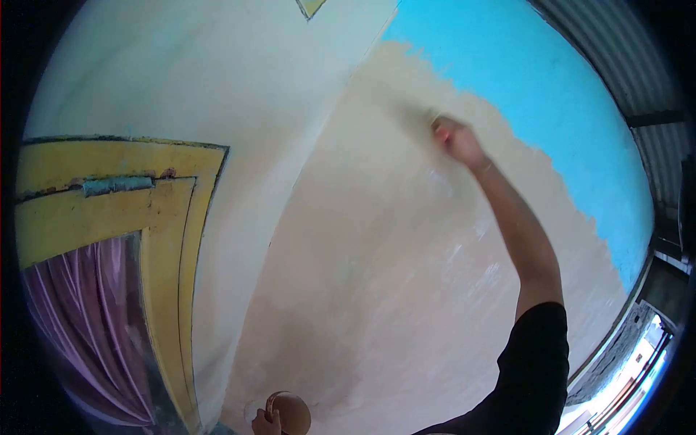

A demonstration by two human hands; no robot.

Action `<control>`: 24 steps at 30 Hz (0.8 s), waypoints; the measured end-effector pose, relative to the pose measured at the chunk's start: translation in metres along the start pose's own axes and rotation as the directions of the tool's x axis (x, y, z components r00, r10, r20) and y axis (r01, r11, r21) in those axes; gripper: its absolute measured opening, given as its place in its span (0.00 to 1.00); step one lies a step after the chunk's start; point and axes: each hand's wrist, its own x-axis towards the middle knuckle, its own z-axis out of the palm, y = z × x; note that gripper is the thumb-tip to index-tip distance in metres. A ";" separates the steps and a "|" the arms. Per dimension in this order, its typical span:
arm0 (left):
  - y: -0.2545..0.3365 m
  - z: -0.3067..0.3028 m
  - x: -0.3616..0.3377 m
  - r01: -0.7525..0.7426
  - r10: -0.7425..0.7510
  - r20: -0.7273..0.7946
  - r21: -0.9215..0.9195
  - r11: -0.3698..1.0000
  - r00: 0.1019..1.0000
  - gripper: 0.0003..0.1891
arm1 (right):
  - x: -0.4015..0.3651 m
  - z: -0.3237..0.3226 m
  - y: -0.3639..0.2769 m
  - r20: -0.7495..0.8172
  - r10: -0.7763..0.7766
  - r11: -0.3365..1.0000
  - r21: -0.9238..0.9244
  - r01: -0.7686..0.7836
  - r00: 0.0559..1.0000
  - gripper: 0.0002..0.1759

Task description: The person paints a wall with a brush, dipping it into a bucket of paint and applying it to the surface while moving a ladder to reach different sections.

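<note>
Facing wall [348, 254]: beige expanse, ragged edge against blue paint [536, 87] at upper right.
Right hand [462, 141]: raised near that edge, curled around a blurred tool [434, 116].
Left hand [267, 423]: well below, clutching a round container [293, 413] by its rim.
Between hands: open wall.
Left side: yellow frame [168, 217], purple curtain [101, 312].

You can read no text, label, brand, number or sign anywhere: none on the wall [377, 254], cup [294, 415], frame [165, 275] or curtain [90, 319] before you.
</note>
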 end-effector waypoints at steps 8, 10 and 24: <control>-0.032 0.020 0.006 0.070 -0.059 -0.105 0.101 0.992 0.993 0.20 | -0.072 0.074 -0.168 0.638 0.092 0.740 0.469 -0.481 0.764 0.11; -0.033 0.017 0.003 0.105 -0.096 -0.095 0.095 0.990 0.991 0.20 | -0.064 0.082 -0.138 0.551 0.220 0.672 0.513 -0.534 0.805 0.18; -0.025 0.019 0.012 0.034 -0.030 -0.087 0.044 0.998 0.996 0.19 | 0.011 0.040 -0.009 -0.172 0.022 0.969 -0.239 -0.064 0.985 0.07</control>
